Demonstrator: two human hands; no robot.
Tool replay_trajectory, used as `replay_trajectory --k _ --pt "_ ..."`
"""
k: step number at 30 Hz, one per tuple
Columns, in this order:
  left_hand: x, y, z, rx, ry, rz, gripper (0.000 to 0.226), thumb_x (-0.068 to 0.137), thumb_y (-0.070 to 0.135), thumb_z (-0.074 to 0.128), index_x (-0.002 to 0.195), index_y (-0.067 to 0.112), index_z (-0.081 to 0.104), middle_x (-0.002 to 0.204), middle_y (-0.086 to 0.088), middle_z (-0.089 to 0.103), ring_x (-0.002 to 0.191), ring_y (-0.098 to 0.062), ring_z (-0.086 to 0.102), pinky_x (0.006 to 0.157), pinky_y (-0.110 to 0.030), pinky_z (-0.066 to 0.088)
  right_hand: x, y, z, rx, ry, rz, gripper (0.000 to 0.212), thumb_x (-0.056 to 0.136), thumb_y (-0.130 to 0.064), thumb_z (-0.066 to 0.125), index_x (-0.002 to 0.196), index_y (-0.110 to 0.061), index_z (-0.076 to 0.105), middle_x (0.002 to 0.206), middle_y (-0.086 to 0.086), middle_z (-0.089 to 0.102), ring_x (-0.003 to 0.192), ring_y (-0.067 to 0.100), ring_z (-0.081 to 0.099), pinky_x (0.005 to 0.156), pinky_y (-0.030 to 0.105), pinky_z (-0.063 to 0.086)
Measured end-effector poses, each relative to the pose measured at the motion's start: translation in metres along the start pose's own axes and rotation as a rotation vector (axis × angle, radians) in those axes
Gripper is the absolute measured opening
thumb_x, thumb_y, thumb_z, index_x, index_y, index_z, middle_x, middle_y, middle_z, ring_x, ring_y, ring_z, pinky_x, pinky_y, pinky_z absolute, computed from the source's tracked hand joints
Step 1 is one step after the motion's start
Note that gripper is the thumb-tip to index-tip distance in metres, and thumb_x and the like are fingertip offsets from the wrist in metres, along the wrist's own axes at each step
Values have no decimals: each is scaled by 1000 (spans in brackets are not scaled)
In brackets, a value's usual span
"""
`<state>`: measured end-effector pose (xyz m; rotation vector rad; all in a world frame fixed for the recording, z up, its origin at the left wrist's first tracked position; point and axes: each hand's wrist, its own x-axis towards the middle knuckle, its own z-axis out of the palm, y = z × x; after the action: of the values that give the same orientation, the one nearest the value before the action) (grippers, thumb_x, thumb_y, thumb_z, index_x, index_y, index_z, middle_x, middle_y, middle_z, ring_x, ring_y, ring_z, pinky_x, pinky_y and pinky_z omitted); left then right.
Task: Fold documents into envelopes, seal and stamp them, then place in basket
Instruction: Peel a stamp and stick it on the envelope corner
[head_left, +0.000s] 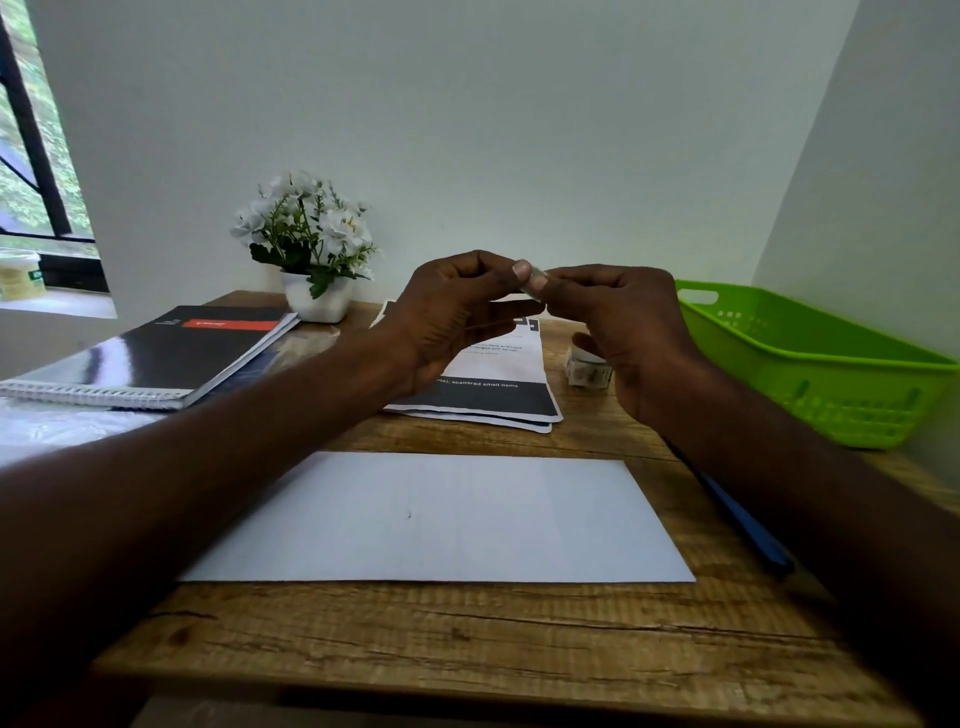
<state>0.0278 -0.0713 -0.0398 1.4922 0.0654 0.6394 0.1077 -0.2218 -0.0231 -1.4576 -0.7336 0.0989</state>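
A white envelope (441, 519) lies flat on the wooden table (467, 639) in front of me. Above it, my left hand (457, 312) and my right hand (618, 322) meet in the air, both pinching a small pale stamp (534, 283) between thumb and fingers. Behind the hands lies a stack of printed documents (498, 400) with dark bands. A roll of stamps (587, 369) sits just right of the stack, partly hidden by my right hand. The green plastic basket (810, 358) stands at the right.
A black spiral notebook (166, 353) lies at the left on clear plastic. A white pot of white flowers (311, 249) stands at the back. A blue pen (743, 519) lies under my right forearm. A window is at far left.
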Motion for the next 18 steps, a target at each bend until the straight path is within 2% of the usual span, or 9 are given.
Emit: replay_trajectory --k 7,12,16,18 --pt "-4 3 3 98 98 30 29 89 21 79 110 2 76 107 -13 79 100 -27 77 103 -45 56 3 1 -1 -39 -5 20 30 73 -39 90 86 -13 83 84 3 79 87 15 76 70 25 49" --pt "-9 8 14 44 197 -61 39 81 20 86 112 -2 75 102 -12 80 91 -27 79 100 -51 57 6 4 1 -43 28 56 29 76 -35 89 87 -9 81 84 7 79 85 19 77 64 22 49" --pt "-11 12 14 113 230 -55 35 79 21 89 104 -1 76 95 -11 80 86 -25 79 91 -48 60 3 4 0 -12 15 92 26 78 -29 88 88 -6 80 87 8 80 77 12 76 58 16 50" --pt "-10 12 11 149 232 -34 32 78 22 90 95 1 73 92 -12 79 86 -26 79 88 -48 60 2 3 0 2 -4 112 25 79 -28 87 89 -6 80 85 6 80 73 9 75 67 21 53"
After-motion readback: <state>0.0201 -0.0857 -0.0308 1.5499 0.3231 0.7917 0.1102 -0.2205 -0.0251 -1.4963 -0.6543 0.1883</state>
